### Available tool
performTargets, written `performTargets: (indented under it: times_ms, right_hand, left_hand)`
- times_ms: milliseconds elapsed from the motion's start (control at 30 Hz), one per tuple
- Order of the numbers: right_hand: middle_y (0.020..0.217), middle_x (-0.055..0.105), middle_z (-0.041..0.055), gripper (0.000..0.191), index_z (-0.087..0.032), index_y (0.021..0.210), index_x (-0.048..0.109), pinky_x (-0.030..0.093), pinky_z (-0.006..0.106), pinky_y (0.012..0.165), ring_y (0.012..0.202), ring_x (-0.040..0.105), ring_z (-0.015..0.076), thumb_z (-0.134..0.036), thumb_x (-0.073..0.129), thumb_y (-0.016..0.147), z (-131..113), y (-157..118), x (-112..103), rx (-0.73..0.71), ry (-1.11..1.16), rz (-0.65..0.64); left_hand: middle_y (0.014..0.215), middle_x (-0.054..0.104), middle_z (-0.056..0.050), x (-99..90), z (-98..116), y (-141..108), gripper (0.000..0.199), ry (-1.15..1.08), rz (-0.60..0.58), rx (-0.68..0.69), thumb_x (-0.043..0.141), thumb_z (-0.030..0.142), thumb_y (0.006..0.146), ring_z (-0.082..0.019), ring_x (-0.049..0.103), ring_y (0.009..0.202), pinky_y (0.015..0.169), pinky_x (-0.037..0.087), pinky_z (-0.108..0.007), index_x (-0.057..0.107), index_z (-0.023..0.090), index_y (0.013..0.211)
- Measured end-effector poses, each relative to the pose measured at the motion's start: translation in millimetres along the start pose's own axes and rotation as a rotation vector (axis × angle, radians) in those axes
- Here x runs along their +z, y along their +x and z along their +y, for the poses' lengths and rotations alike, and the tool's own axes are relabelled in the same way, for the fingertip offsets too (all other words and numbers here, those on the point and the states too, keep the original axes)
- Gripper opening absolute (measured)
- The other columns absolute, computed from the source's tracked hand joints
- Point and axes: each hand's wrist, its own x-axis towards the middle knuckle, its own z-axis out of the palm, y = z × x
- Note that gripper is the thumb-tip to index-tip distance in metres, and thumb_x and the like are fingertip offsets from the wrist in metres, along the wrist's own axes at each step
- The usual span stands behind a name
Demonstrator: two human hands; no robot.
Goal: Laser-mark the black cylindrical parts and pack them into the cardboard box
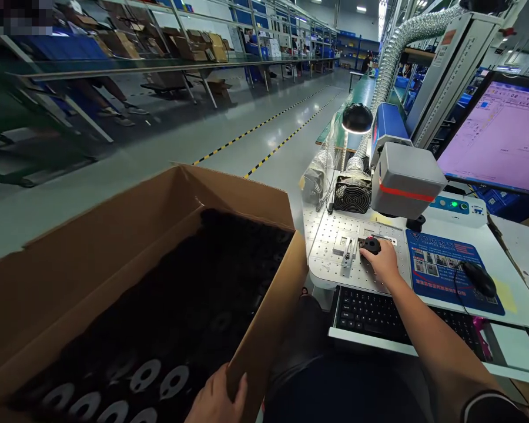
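Left hand [216, 399]: fingers gripping cardboard box [271, 299] rim; inside, left of those fingers, pale rings [184, 376] amid dark contents [180, 294]. Farther out, right hand [383, 258]: fingers grasping black round part [371, 245], perforated plate [328, 261] beneath them.

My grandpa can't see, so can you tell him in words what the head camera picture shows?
A person's right hand holds a small black part at a white plate dotted with holes, near a grey machine head. The left hand grips the edge of an open cardboard box of dark pieces, some showing pale rings.
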Motion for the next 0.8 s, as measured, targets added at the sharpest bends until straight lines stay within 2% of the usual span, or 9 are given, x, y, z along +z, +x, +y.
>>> performTargets:
  times_ms: [133, 300, 467, 533, 633, 700, 800]
  right_hand:
    - [0.126, 0.066, 0.0136, 0.049, -0.019, 0.12, 0.07, 0.048, 0.048, 0.107, 0.121, 0.06, 0.0336, -0.046, 0.075, 0.08, 5, -1, -5, -0.006, -0.021, -0.031]
    - [0.136, 0.068, 0.0137, 0.058, -0.019, 0.133, 0.067, 0.048, 0.052, 0.111, 0.127, 0.061, 0.0358, -0.037, 0.074, 0.077, 8, 0, -17, -0.03, -0.056, -0.127]
    - [0.144, 0.068, 0.0118, 0.07, -0.021, 0.146, 0.06, 0.048, 0.049, 0.114, 0.128, 0.066, 0.0315, -0.025, 0.07, 0.077, 6, 7, -20, -0.035, 0.055, -0.229]
    - [0.145, 0.067, 0.012, 0.071, -0.021, 0.147, 0.058, 0.049, 0.049, 0.112, 0.124, 0.068, 0.0309, -0.026, 0.071, 0.077, 9, 7, -16, -0.032, 0.066, -0.197]
    - [0.144, 0.065, 0.0148, 0.071, -0.02, 0.144, 0.059, 0.051, 0.05, 0.108, 0.123, 0.066, 0.0327, -0.033, 0.076, 0.076, 17, 2, -7, -0.015, 0.029, -0.079]
    - [0.136, 0.067, 0.0155, 0.068, -0.018, 0.139, 0.061, 0.052, 0.05, 0.104, 0.118, 0.066, 0.0326, -0.04, 0.078, 0.077, 21, -3, -2, 0.005, 0.004, -0.027]
    - [0.124, 0.071, 0.0132, 0.06, -0.017, 0.134, 0.064, 0.053, 0.047, 0.099, 0.105, 0.067, 0.0291, -0.042, 0.074, 0.08, 24, -6, 2, 0.019, 0.007, -0.028]
  left_hand:
    - [0.125, 0.074, -0.022, -0.5, 2, -3, 0.073, -0.024, -0.01, -0.054, 0.028, 0.067, 0.094, -0.039, 0.072, 0.111, 0.095, 0.058, -0.049, 0.062, 0.011, 0.127]
    - [0.129, 0.072, -0.022, -2.3, 2, -5, 0.076, -0.036, -0.026, -0.053, 0.027, 0.068, 0.094, -0.04, 0.071, 0.114, 0.095, 0.058, -0.05, 0.062, 0.01, 0.128]
    - [0.125, 0.073, -0.022, -0.4, -1, -4, 0.073, -0.064, -0.032, -0.044, 0.032, 0.067, 0.093, -0.04, 0.072, 0.108, 0.093, 0.059, -0.052, 0.062, 0.01, 0.128]
    - [0.124, 0.074, -0.02, -0.2, -1, -3, 0.069, -0.078, -0.018, -0.068, 0.033, 0.067, 0.093, -0.04, 0.072, 0.105, 0.092, 0.059, -0.052, 0.063, 0.014, 0.125]
    - [0.123, 0.075, -0.019, -0.3, -1, -4, 0.066, -0.087, -0.007, -0.082, 0.034, 0.066, 0.091, -0.04, 0.072, 0.104, 0.092, 0.059, -0.053, 0.064, 0.016, 0.123]
    - [0.124, 0.075, -0.019, -0.3, -2, -4, 0.067, -0.082, -0.01, -0.073, 0.035, 0.067, 0.091, -0.04, 0.072, 0.106, 0.092, 0.059, -0.052, 0.064, 0.016, 0.123]
    - [0.125, 0.074, -0.019, 0.3, -4, -5, 0.068, -0.071, -0.021, -0.056, 0.036, 0.067, 0.092, -0.039, 0.072, 0.11, 0.092, 0.06, -0.049, 0.063, 0.015, 0.125]
